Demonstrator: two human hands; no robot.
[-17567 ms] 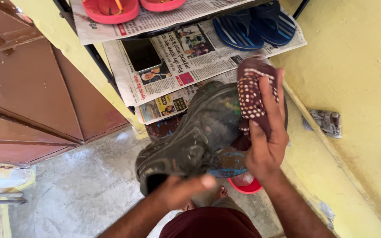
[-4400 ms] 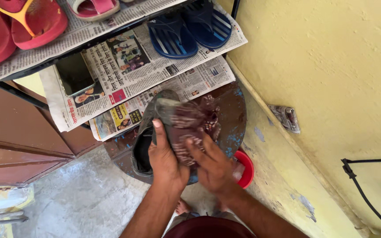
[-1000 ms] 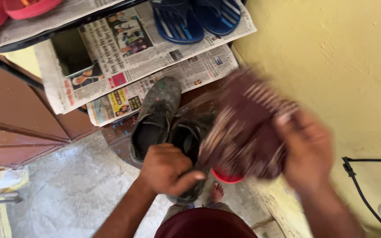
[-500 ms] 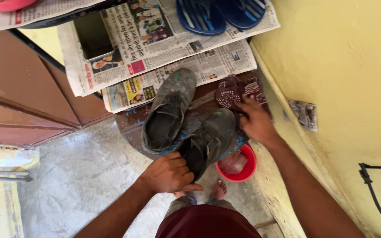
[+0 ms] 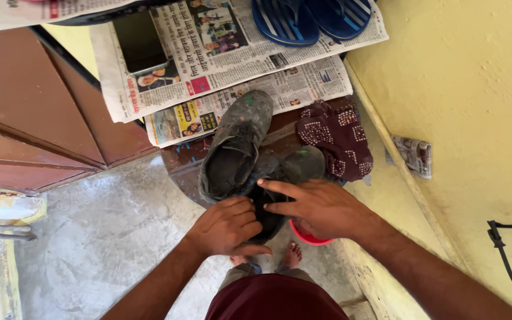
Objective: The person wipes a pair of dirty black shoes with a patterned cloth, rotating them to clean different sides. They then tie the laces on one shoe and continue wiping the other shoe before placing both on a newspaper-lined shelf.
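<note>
On a round, paint-stained surface [image 5: 185, 163] beside the yellow wall [image 5: 469, 89], two dark, paint-flecked shoes sit side by side. Both hands are on the near shoe [image 5: 294, 169]: the left hand [image 5: 226, 225] is curled over its heel end, fingers bent and gripping the rim of the opening, while the right hand [image 5: 321, 207] lies across the top with fingers stretched flat toward the left, touching the shoe and nearly meeting the left hand's knuckles. How firmly the right hand grips I cannot tell; it looks pressed on rather than closed. Much of this shoe is hidden under the hands; only its rounded toe shows, pointing away from the person. The far shoe [image 5: 235, 148] lies just beside it, touching, its opening toward the person and its toe up against the newspaper [image 5: 303, 89] that lines the lowest rack shelf.

A maroon cloth [image 5: 336, 136] with white dots lies crumpled on the surface right of the shoes, free of either hand. Below the right wrist a red bowl [image 5: 303, 236] peeks out on the floor [image 5: 102, 237], close to the person's bare toes. Higher up, another shelf's newspaper carries a dark phone [image 5: 140, 38] and a pair of blue sandals [image 5: 309, 18]. A brown door [image 5: 37, 112] stands at the left
</note>
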